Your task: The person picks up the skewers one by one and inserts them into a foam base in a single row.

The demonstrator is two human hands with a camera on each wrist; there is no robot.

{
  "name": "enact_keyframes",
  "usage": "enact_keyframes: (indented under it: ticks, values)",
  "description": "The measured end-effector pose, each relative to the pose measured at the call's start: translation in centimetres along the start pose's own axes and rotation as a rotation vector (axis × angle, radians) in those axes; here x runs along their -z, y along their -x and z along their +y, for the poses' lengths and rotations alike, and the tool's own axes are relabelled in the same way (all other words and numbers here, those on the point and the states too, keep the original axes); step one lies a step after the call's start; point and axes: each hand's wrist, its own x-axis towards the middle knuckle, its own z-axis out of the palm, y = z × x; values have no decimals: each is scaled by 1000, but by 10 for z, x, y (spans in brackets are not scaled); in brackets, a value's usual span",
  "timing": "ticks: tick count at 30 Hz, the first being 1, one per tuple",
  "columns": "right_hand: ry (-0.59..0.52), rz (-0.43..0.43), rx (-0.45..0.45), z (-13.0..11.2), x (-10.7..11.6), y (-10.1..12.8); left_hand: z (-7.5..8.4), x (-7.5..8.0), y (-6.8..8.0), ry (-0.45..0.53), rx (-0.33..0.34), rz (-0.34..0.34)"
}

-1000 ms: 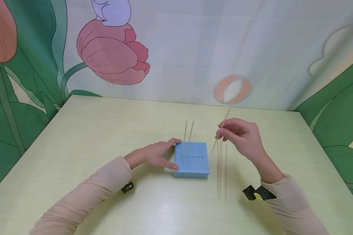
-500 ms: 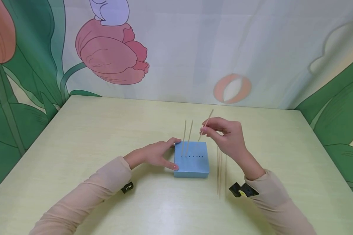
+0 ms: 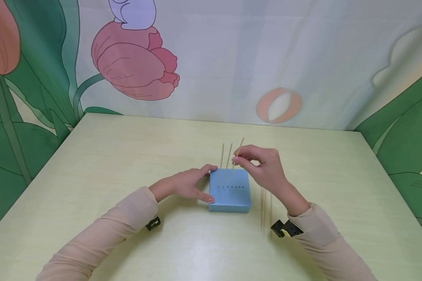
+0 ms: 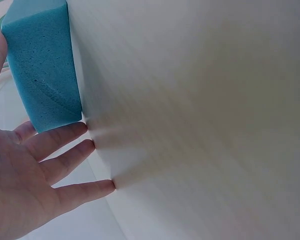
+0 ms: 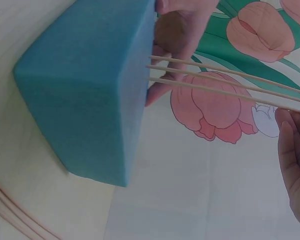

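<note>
A light blue foam block (image 3: pixel 232 198) with a row of small holes in its top lies on the table. Two thin wooden skewers (image 3: pixel 222 158) stand upright in its left holes. The left hand (image 3: pixel 187 184) holds the block's left side between thumb and fingers; in the left wrist view its other fingertips (image 4: pixel 110 185) touch the table. Thumb and fingers of the right hand (image 3: pixel 265 167) pinch a third skewer (image 3: pixel 242 142) above the block, slightly tilted. In the right wrist view this skewer (image 5: pixel 215 90) has its lower end at the block's top face; whether it is inside a hole I cannot tell.
Several loose skewers (image 3: pixel 262 212) lie on the table right of the block, partly under the right forearm. A pale wooden table (image 3: pixel 126 148) extends all around. Behind it hangs a curtain (image 3: pixel 211 70) printed with flowers. Dark straps with cameras (image 3: pixel 286 228) sit at both wrists.
The right hand has carried its skewer leftward from over the loose skewers to the block, where it is now lower and beside the standing ones. The left hand and block have stayed put.
</note>
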Motion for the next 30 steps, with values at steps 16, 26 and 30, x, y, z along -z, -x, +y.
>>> enact_keyframes:
  ticks: [16,26,30]
  values:
    - [16,-36,-14,4,-9,7,2,2,2,12,-10,-4]
    - [42,-186,-184,7,5,16,1,1,2,17,-19,2]
    - [65,-267,-386,17,20,28,2,1,2,10,-8,1]
